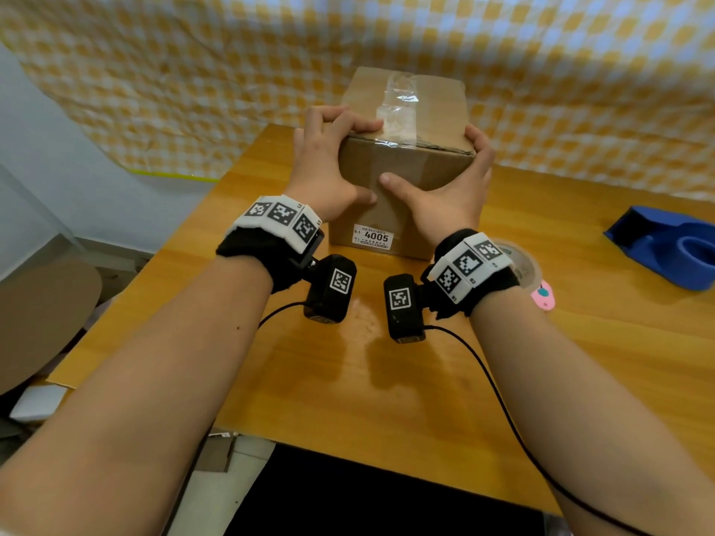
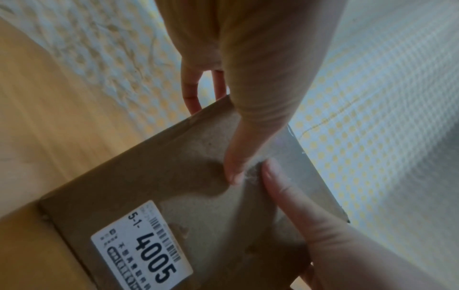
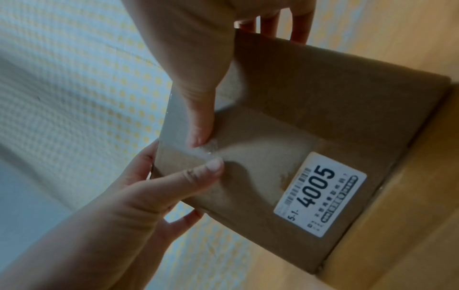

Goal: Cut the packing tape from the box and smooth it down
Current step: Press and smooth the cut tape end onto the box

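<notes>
Yellow-checked cloth hangs behind a wooden worktop (image 1: 317,381), and the box (image 1: 406,176) stands upright toward its far edge, label side facing the person. A strip of clear tape (image 1: 398,98) runs along the top seam and folds over the near edge onto the front face, where its end lies.

Both hands clasp the upper corners, most likely to keep the box from sliding while the thumbs work. The left hand (image 1: 329,164) has its fingers curled over the top-left edge and its thumb flat on the front face; the right hand (image 1: 452,191) wraps the top-right corner the same way. The two thumb tips nearly meet at the tape's end, so this looks like the smoothing step, pressing the cut end down.

Beside the box there is bare wood on the left, right up to the worktop's edge. To the right, near the wrist, lie a tape roll (image 1: 520,261) and a small pink item (image 1: 543,297); a blue dispenser (image 1: 669,245) sits well apart.
</notes>
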